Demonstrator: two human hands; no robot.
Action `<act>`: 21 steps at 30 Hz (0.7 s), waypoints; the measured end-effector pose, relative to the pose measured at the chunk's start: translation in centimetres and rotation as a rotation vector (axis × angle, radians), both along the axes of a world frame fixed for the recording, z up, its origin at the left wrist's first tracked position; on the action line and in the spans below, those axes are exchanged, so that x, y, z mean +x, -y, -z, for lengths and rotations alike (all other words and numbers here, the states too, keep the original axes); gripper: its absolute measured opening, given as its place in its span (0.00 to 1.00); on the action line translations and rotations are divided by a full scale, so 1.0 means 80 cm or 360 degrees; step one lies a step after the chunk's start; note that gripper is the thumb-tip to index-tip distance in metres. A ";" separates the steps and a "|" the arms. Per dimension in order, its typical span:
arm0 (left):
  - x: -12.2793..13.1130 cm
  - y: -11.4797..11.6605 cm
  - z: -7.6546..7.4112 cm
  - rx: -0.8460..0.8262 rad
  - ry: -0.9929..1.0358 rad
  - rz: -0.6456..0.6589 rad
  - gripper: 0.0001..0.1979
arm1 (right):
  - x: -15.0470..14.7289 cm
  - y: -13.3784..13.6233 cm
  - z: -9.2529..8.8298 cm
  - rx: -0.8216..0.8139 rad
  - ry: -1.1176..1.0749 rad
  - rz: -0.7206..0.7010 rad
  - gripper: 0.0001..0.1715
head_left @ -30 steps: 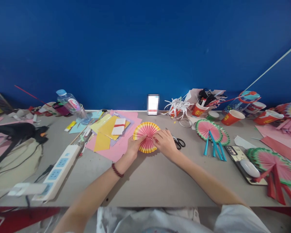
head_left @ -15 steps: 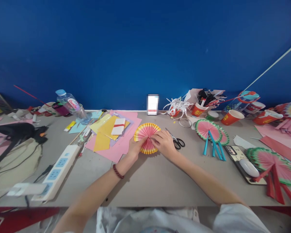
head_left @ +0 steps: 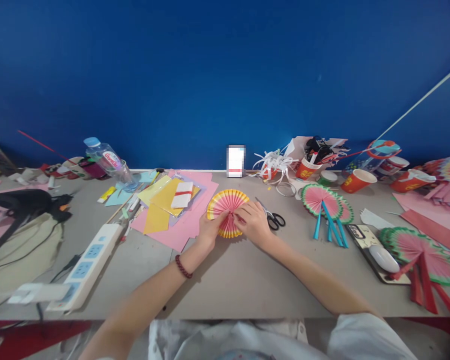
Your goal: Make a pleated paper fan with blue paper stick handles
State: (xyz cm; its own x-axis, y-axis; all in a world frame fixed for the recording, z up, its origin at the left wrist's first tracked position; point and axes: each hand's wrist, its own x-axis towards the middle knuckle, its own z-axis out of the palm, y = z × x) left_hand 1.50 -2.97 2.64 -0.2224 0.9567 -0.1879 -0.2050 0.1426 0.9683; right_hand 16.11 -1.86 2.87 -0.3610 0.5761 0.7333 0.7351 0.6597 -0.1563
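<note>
A round pleated paper fan [head_left: 228, 202], pink with a yellow-and-white border, is spread in a full circle in front of me. My left hand [head_left: 210, 227] grips its lower left side, with the thumb reaching toward the centre. From the right, my right hand [head_left: 253, 220] bends over the fan, its fingertips pinched together near the centre; whether they hold the paper or something small there is hidden. Just beyond that hand lies a pair of black-handled scissors [head_left: 275, 221], partly covered by it.
Left of the fan are pink and yellow paper sheets [head_left: 157, 225], a power strip [head_left: 88, 267] and a tilted bottle [head_left: 110, 160]. On the right lie green-edged fans [head_left: 320, 200], a phone with a mouse [head_left: 384, 260] on it, and paper cups [head_left: 358, 181]. A phone-like screen [head_left: 236, 161] leans on the wall.
Both hands stay at the fan in almost the same pose. The right fingers have shifted very slightly near its centre; the view has moved a touch.
</note>
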 end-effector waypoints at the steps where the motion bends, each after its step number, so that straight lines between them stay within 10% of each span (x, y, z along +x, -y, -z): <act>1: 0.000 0.000 0.000 0.0009 -0.0008 0.0005 0.20 | 0.000 0.000 0.000 -0.0014 -0.0017 -0.0006 0.08; 21: 0.002 0.003 0.000 -0.0017 0.0672 0.0262 0.23 | 0.004 0.000 0.001 0.0008 -0.0114 0.0093 0.08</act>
State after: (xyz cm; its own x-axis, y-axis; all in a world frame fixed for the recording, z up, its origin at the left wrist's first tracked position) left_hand 1.62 -3.24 2.64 0.0306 0.9704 -0.2396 -0.5558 0.2158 0.8029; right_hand 16.40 -1.85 2.81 -0.2731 0.5908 0.7592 0.7595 0.6167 -0.2067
